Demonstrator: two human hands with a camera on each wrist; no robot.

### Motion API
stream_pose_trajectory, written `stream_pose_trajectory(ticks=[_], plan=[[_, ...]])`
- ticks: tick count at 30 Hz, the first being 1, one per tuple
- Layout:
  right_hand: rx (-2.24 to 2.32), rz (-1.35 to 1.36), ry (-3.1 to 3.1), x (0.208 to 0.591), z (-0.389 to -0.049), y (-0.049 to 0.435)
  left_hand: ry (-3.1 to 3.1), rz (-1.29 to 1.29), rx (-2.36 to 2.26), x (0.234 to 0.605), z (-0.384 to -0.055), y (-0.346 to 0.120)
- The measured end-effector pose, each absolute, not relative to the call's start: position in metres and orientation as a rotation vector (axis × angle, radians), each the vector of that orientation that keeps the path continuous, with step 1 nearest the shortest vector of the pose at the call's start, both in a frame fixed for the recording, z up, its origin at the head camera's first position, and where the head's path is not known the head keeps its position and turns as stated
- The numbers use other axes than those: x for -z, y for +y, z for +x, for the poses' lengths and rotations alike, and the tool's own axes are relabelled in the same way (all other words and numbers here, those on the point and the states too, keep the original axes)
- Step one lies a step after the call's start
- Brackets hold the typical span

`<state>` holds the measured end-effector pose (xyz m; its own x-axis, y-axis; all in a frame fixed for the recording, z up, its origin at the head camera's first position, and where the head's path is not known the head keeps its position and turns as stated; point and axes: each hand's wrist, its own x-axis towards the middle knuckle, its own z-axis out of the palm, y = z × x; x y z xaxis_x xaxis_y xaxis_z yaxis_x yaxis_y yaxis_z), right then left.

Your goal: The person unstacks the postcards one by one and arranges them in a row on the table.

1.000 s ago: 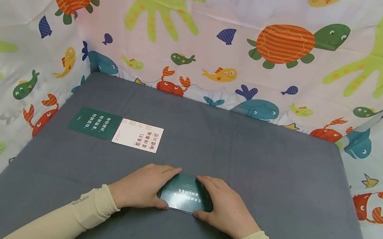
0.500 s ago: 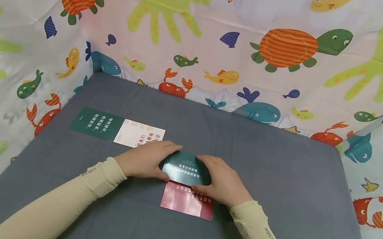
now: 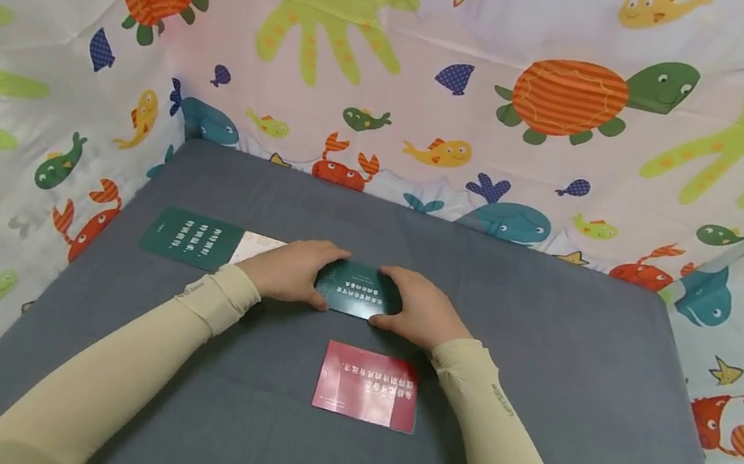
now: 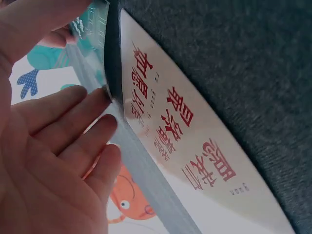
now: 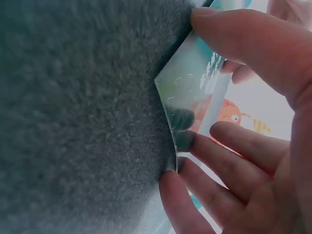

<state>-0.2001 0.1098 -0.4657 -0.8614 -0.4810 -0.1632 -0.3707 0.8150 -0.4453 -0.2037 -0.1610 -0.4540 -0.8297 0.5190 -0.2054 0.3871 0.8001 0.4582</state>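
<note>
Glossy green card (image 3: 358, 290) now sits farther out than before, clear of near red card (image 3: 367, 385), ends gripped by left hand (image 3: 292, 269) and right hand (image 3: 424, 308), with white card (image 3: 254, 247) and second green card (image 3: 190, 238) to left, printed cloth (image 3: 410, 91) far.

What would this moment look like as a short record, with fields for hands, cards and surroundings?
Left hand: grips left end of middle green card
Right hand: grips its right end
Red card: on gray table, nearer the person
White card: on table, partly hidden by left hand in head view
Far-left green card: flat, beside white card
Backdrop: curtain printed with sea animals
</note>
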Motion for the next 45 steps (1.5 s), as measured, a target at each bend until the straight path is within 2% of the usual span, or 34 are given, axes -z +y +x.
stream_pose_trajectory(ticks=[21, 30, 34, 40, 45], plan=[[0.536, -0.682, 2.711, 0.469, -0.206, 0.105, 2.660, 0.620, -0.598, 0.458, -0.206, -0.163], [0.654, -0.635, 2.724, 0.465, -0.197, 0.110, 2.711, 0.723, -0.567, 0.460, -0.201, -0.163], [0.703, -0.621, 2.761, 0.457, -0.175, 0.119, 2.785, 0.832, -0.601, 0.457, -0.181, -0.153], [0.745, -0.696, 2.779, 0.451, -0.123, 0.134, 2.788, 0.990, -0.683, 0.449, -0.123, -0.131], [0.750, -0.703, 2.752, 0.456, -0.085, 0.141, 2.704, 1.010, -0.673, 0.454, -0.087, -0.123]])
